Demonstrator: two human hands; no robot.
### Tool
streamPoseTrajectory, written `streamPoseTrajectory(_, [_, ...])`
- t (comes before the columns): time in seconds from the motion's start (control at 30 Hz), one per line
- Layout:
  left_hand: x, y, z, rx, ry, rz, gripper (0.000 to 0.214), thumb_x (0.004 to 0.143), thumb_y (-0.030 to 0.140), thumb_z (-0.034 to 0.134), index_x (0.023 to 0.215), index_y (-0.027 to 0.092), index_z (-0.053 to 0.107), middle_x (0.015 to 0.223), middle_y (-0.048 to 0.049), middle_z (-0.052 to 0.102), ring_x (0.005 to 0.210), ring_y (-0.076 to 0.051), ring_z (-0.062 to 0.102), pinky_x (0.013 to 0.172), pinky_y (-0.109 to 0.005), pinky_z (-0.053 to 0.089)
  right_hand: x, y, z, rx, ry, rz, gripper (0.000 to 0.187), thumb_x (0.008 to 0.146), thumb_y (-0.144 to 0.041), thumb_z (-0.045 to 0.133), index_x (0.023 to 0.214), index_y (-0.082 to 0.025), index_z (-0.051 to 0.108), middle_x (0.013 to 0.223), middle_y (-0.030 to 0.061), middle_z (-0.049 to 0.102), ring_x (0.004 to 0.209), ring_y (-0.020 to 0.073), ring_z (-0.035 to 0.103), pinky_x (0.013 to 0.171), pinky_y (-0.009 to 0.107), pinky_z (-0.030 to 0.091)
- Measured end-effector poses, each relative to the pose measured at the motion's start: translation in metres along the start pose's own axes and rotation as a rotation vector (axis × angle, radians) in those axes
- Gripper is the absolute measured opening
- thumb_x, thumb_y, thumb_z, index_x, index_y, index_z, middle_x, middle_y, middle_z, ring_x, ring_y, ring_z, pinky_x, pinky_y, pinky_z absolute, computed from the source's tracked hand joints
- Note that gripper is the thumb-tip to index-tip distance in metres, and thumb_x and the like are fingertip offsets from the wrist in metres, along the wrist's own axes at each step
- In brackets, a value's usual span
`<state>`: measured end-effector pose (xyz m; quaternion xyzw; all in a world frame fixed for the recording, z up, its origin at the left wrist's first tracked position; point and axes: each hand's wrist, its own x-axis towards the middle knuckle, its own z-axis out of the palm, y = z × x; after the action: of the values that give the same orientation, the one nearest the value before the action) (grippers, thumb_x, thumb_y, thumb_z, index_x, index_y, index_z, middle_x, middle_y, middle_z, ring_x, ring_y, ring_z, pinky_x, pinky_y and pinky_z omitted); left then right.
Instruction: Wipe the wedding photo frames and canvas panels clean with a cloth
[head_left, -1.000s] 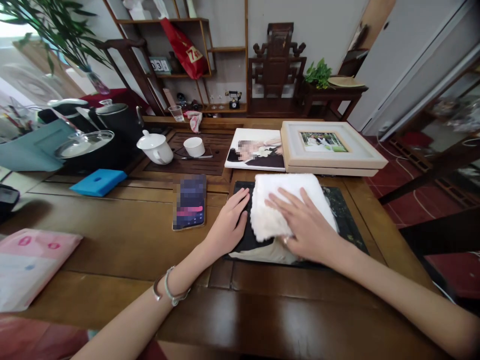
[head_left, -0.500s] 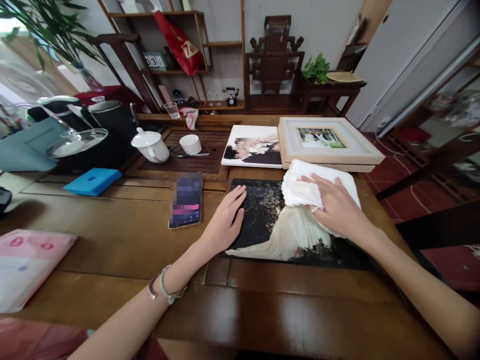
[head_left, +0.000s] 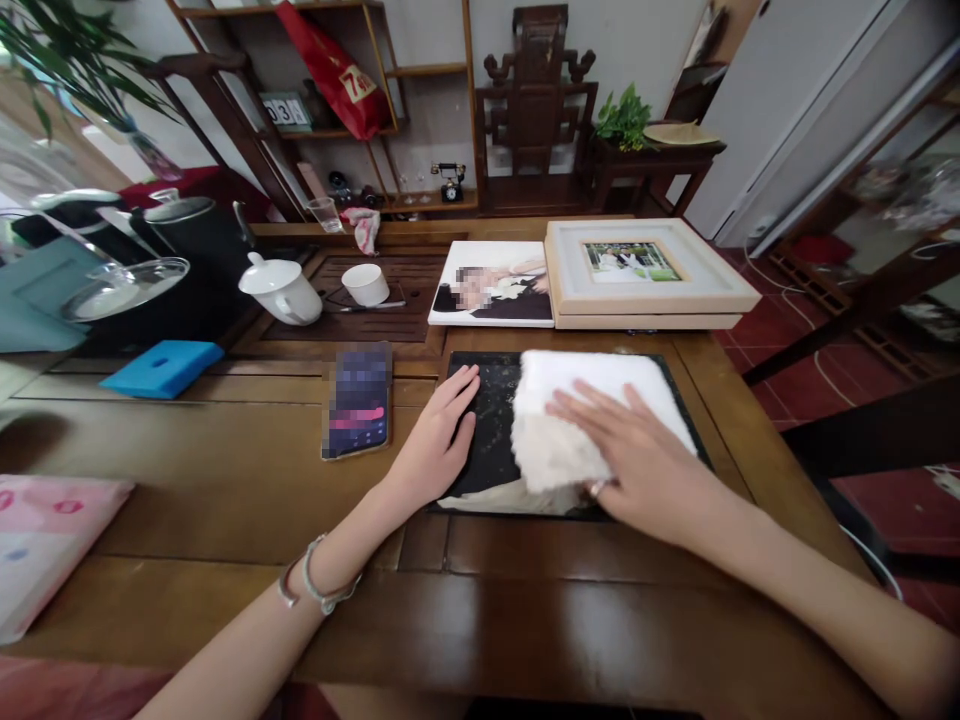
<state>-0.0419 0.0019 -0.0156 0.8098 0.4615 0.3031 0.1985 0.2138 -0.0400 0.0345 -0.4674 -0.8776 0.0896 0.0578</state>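
Note:
A dark photo print [head_left: 491, 430] lies flat on the wooden table [head_left: 225, 480] in front of me. My left hand [head_left: 439, 445] rests flat on the print's left edge, fingers stretched out. My right hand [head_left: 637, 460] presses flat, fingers spread, on a folded white towel [head_left: 577, 400] that covers most of the print. A ring shows on my right hand and bracelets on my left wrist.
A phone [head_left: 356, 400] lies left of the print. Behind are a second photo print [head_left: 495, 285], a framed photo [head_left: 645, 270], a white teapot [head_left: 277, 288] and cup [head_left: 365, 284] on a tea tray. A blue box [head_left: 161, 367] and a pink packet [head_left: 37, 540] lie at the left.
My right hand slid the towel from the near left to the print's far right corner, then back toward the near middle. My left hand stayed on the left edge.

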Motion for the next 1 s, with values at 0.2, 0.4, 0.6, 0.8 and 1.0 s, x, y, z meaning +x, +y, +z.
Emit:
streamPoseTrajectory(0.2, [0.001, 0.002, -0.001, 0.001, -0.012, 0.003, 0.045, 0.097, 0.022, 0.036, 0.141, 0.015, 0.045, 0.151, -0.0139, 0.041, 0.144, -0.025, 0.031, 0.119, -0.050, 0.026, -0.003, 0.034, 0.005, -0.294, 0.142, 0.360, 0.067, 0.078, -0.022, 0.043, 0.143, -0.006, 0.038, 0.140, 0.0250, 0.049, 0.128, 0.0493, 0.040, 0.083, 0.071, 0.046])
streamPoseTrajectory(0.4, [0.002, 0.004, 0.001, 0.007, -0.009, -0.009, 0.045, 0.097, 0.023, 0.035, 0.140, 0.014, 0.046, 0.151, -0.0141, 0.041, 0.144, -0.025, 0.031, 0.119, -0.050, 0.025, -0.040, -0.042, 0.023, -0.298, 0.181, 0.042, 0.087, 0.067, -0.019, 0.048, 0.149, -0.005, 0.021, 0.142, 0.0271, 0.046, 0.128, 0.0533, 0.039, 0.083, 0.072, 0.048])
streamPoseTrajectory(0.6, [0.002, 0.002, 0.000, -0.003, -0.009, -0.004, 0.045, 0.098, 0.023, 0.036, 0.142, 0.018, 0.044, 0.151, -0.0117, 0.041, 0.144, -0.024, 0.031, 0.119, -0.050, 0.024, -0.053, -0.068, 0.026, -0.220, 0.119, -0.082, 0.093, 0.060, -0.015, 0.048, 0.149, -0.004, 0.022, 0.153, 0.0206, 0.032, 0.136, 0.0500, 0.028, 0.091, 0.074, 0.043])
streamPoseTrajectory(0.8, [0.001, 0.003, -0.001, 0.003, -0.030, -0.018, 0.046, 0.098, 0.023, 0.035, 0.142, 0.014, 0.044, 0.152, -0.0132, 0.039, 0.145, -0.025, 0.029, 0.120, -0.049, 0.023, -0.077, -0.017, 0.021, -0.250, 0.147, 0.077, 0.096, 0.065, -0.010, 0.043, 0.154, -0.015, 0.009, 0.153, 0.0120, 0.034, 0.138, 0.0426, 0.030, 0.092, 0.069, 0.048])
streamPoseTrajectory(1.0, [0.000, 0.003, 0.000, 0.015, -0.020, -0.011, 0.046, 0.098, 0.022, 0.035, 0.141, 0.013, 0.044, 0.151, -0.0135, 0.040, 0.144, -0.024, 0.030, 0.119, -0.049, 0.024, -0.095, 0.011, 0.020, -0.340, 0.167, 0.261, 0.087, 0.082, -0.012, 0.042, 0.154, -0.017, -0.007, 0.152, 0.0150, 0.037, 0.138, 0.0446, 0.030, 0.087, 0.065, 0.051])
